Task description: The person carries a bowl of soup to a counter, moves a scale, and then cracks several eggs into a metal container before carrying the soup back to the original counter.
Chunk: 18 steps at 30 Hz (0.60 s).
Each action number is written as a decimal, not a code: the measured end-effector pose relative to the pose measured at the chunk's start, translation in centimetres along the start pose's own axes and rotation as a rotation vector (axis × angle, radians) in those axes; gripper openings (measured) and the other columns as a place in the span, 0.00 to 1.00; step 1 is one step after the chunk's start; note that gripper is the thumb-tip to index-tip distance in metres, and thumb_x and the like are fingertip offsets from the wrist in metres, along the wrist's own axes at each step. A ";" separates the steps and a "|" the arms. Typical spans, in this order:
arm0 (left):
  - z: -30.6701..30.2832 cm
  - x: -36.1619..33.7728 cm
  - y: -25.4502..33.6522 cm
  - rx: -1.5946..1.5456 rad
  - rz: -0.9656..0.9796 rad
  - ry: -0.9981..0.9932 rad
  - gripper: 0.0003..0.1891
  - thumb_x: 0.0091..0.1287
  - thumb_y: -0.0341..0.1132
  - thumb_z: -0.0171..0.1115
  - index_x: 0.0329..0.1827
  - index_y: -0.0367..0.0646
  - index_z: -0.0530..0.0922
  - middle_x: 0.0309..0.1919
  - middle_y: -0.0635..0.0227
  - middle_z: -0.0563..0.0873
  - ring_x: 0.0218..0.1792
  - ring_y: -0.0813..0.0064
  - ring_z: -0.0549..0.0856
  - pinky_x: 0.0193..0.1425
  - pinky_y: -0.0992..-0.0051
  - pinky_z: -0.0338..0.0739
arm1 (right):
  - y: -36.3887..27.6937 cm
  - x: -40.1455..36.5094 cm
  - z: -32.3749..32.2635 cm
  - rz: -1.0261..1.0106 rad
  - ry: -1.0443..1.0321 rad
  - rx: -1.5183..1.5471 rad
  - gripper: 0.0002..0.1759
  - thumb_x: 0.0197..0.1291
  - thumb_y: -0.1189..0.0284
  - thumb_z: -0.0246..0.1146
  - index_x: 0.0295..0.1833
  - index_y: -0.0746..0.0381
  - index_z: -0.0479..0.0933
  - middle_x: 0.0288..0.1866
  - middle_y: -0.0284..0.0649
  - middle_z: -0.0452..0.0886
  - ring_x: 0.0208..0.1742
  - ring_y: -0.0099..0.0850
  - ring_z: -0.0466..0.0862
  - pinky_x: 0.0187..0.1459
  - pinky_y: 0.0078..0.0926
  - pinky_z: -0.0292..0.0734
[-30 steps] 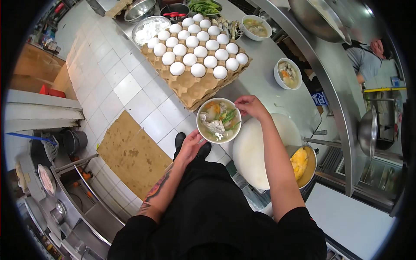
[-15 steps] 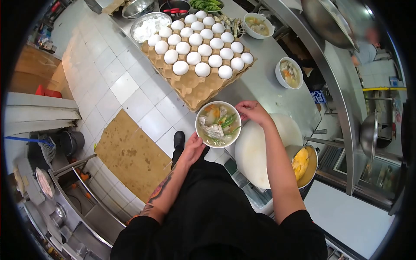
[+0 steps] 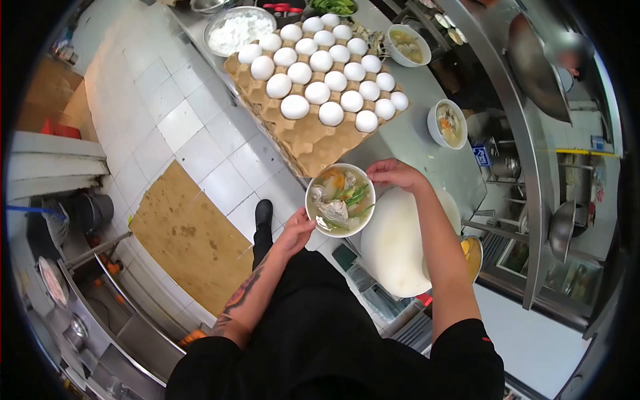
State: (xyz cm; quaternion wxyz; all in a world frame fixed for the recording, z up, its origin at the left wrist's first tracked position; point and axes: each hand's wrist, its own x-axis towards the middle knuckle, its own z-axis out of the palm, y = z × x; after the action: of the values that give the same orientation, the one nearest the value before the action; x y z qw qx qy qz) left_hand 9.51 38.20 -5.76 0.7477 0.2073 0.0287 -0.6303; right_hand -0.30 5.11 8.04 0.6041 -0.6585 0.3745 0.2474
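Between my two hands is a white bowl of soup [image 3: 341, 201], with pale meat pieces, orange chunks and green strips in broth. My left hand [image 3: 295, 231] grips its lower left rim. On the upper right rim, my right hand [image 3: 398, 175] pinches the edge with thumb and fingers. The bowl is held nearly level in front of my body. Just beyond it lies a cardboard egg tray [image 3: 313, 143] carrying many white eggs [image 3: 321, 62]. A large white rounded surface [image 3: 395, 243] sits below my right forearm.
Two more soup bowls, one nearer [image 3: 447, 124] and one farther [image 3: 408, 46], stand on the steel counter [image 3: 400, 143]. A bowl of white stuff [image 3: 239, 31] is by the eggs. A pan with yellow food [image 3: 472, 257] is partly behind my right arm. Brown mat [image 3: 193, 240] covers floor tiles.
My view has shifted, so the counter items appear slightly displaced and the yellow-food pan is more covered by my arm. Both hands still hold the soup bowl.
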 end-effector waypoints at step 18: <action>0.5 0.3 -2.2 0.060 0.169 0.062 0.40 0.57 0.38 0.74 0.72 0.33 0.68 0.64 0.61 0.80 0.66 0.69 0.77 0.78 0.67 0.62 | 0.4 3.7 -2.3 0.006 -0.347 -0.111 0.22 0.66 0.59 0.69 0.59 0.61 0.84 0.49 0.32 0.88 0.49 0.23 0.85 0.48 0.24 0.79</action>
State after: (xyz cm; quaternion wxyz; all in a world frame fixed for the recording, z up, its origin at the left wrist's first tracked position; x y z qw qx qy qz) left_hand 7.38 37.49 -5.94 0.7904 0.2507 0.0155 -0.5587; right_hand 1.32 2.14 5.27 0.6218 -0.6371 0.2524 0.3791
